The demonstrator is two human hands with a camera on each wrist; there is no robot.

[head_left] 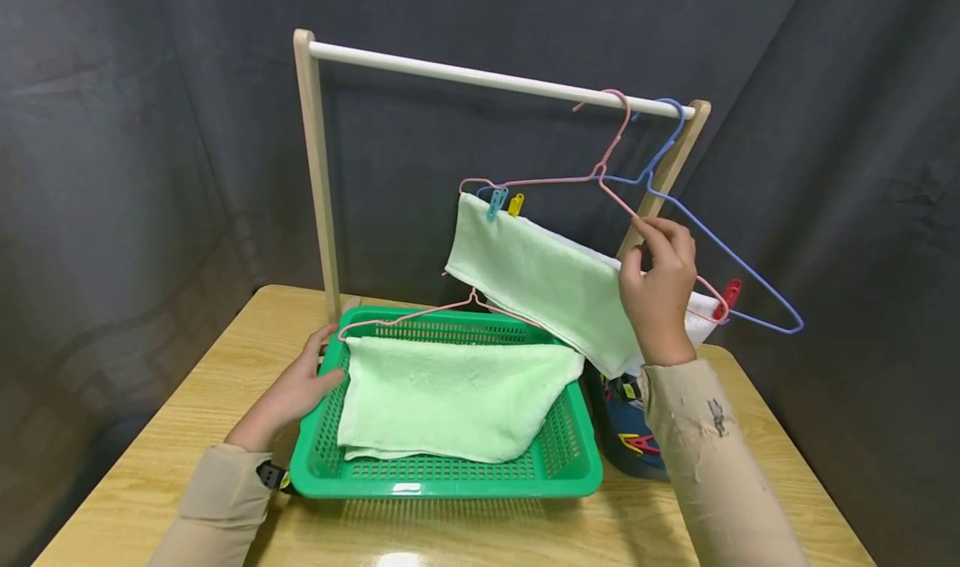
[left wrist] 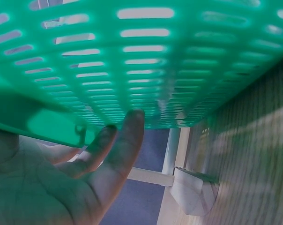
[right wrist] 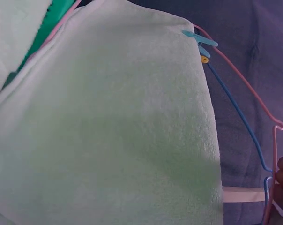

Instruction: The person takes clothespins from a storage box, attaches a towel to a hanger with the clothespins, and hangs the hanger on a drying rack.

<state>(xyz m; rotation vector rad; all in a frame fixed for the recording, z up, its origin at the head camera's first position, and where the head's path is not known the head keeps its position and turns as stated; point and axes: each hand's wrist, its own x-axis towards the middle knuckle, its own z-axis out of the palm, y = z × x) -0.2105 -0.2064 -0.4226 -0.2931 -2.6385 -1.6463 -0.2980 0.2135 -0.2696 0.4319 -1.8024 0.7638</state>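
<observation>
Head view: I monitor the rack (head_left: 480, 75); the green basket (head_left: 442, 490), left hand (head_left: 300, 383) fingers spread against it; the upper towel (head_left: 547, 279) hanging from the pink hanger (head_left: 555, 181), which the right hand (head_left: 660, 292) pinches. Tugging could unhook it or slip the blue peg (head_left: 497, 203).

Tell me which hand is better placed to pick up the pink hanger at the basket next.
Likely the left hand: it is at the basket, near one end of that lower hanger. The right hand is busy higher up, pinching the other pink hanger, which hooks over the rail.
</observation>
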